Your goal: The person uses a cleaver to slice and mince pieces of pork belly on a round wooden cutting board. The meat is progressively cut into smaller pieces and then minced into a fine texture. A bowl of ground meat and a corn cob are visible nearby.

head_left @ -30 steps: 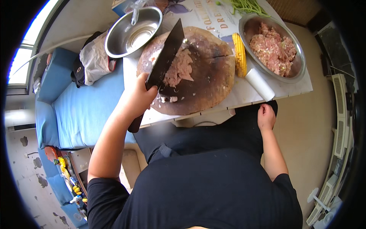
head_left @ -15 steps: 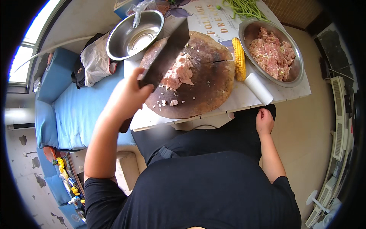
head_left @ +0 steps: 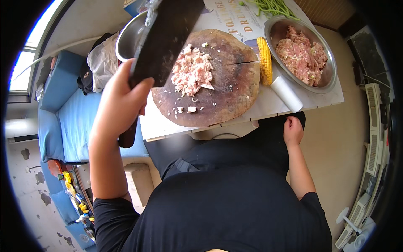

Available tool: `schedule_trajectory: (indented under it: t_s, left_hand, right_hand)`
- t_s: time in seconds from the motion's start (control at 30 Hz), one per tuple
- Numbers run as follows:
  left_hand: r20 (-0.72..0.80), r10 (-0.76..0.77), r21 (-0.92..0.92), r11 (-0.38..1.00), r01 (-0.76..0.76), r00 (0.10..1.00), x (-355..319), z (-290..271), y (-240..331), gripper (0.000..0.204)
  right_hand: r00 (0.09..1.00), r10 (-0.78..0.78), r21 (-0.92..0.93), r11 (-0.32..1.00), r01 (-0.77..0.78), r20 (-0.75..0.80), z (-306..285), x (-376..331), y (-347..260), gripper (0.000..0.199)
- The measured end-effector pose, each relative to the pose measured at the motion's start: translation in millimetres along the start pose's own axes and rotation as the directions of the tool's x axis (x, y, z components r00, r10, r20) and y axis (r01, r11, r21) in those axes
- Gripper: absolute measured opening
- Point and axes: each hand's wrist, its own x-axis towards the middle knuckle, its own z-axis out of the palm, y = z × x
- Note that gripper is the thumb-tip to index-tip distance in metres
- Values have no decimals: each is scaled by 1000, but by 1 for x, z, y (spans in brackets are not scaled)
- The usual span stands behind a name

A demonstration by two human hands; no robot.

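My left hand [head_left: 121, 98] is wrapped round the handle of a dark cleaver [head_left: 168, 40], raised above the left side of a round wooden chopping board [head_left: 235, 92]. Beneath and to the right of the blade, chopped pale pink meat [head_left: 194, 73] lies heaped on the board. A few small white bits are scattered near the board's front edge, and a crack runs in from its right side. My right hand [head_left: 293, 131] rests on my right thigh beside the table edge, its fingers curled in loosely with nothing seen in them.
Right of the board are a corn cob [head_left: 265, 62], a white roll [head_left: 287, 94] and a steel bowl [head_left: 331, 80] of minced meat. Green beans [head_left: 275, 8] lie at the back. Another steel bowl [head_left: 122, 46] stands back left, partly behind the cleaver. A blue sofa [head_left: 86, 126] adjoins the left.
My left hand has lifted the cleaver up off the meat and away from the board, so the chopped pieces show more fully. My right hand has stayed on my thigh.
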Motion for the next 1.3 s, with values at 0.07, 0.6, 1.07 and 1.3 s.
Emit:
schedule_trajectory:
  t_s: [0.07,0.6,1.07,1.3]
  left_hand:
    - [3,-41,49,998,41,999,0,6,-10,35]
    - [144,-177,216,966,144,974,26,26,-57,24]
    - [96,-235,189,958,214,967,41,0,-70,14]
    - [0,-1,-95,995,1,1000,12,-22,-20,9]
  right_hand:
    - [1000,0,-4,1000,0,-3,2,-1,2,12]
    - [1000,-11,-24,1000,11,11,3,-3,0,13]
    - [999,10,-59,998,-8,32,5,4,-1,12]
    - [1000,0,-36,999,0,19,4,1,3,13]
